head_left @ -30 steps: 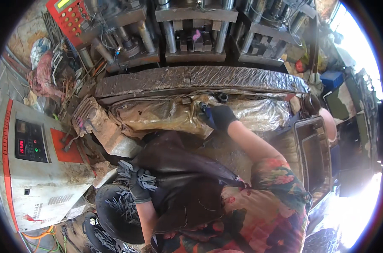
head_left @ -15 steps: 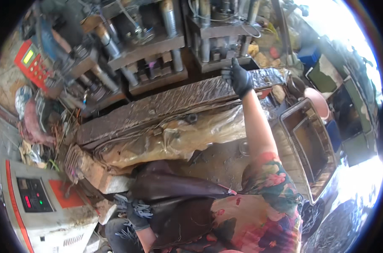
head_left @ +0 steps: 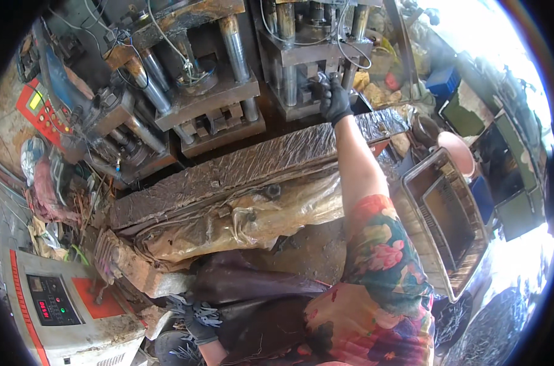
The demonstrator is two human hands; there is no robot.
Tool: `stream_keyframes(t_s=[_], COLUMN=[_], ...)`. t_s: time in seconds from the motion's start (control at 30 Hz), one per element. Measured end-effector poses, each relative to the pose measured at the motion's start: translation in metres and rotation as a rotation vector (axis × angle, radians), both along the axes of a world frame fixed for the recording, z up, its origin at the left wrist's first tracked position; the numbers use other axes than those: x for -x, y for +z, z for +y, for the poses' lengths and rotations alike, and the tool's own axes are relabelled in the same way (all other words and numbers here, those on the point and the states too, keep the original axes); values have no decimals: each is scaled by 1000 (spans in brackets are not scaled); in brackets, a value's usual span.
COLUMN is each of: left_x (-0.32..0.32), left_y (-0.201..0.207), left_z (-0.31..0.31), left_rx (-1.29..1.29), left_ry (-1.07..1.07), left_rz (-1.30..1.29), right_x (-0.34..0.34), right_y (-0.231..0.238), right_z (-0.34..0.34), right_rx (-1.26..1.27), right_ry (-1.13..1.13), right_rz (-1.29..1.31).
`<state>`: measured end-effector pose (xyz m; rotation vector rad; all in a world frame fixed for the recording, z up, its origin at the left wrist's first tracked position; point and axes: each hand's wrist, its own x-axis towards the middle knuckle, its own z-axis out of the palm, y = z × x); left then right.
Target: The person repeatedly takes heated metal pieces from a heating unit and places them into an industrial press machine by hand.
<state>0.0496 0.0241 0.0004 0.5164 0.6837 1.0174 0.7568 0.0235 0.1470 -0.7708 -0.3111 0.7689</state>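
Observation:
My right hand, in a dark glove, reaches across the bench to the front of the right-hand press. Its fingers are curled, and a small shiny bit shows by the fingertips, too unclear to name. Low on the left, my left hand, also gloved, is closed round a bunch of slim grey metal pieces that stick out past its fingers. More such pieces lie just below that hand, beside the dark apron over my lap.
A long bench under wrinkled plastic lies between me and the presses. A middle press stands at the back. At right are a rectangular bin and a pink basin. A white control box stands at lower left.
My right hand has moved forward and slightly left, closer to the right-hand press, its fingers now curled at the press opening. My left hand keeps its bunch of metal pieces.

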Motion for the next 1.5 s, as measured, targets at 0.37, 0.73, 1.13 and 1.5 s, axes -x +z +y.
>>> stream_keyframes(t_s=[0.37,0.73,1.13,1.5], left_x=[1,-10,16,21], left_y=[-22,-18,22,26], left_z=[1,0,-21,-18], left_rx=[90,92,-26,-74], left_ry=[-205,-298,41,108], left_rz=[-151,-217,-551,-493], right_x=[27,303,528,533], right_y=[-48,-44,-87,-93], right_z=[-214,-46,-14,-4], right_rx=[324,326,258,186], right_ry=[-1256,23,1070,1091], right_rz=[-813,-164,-853,-1450])
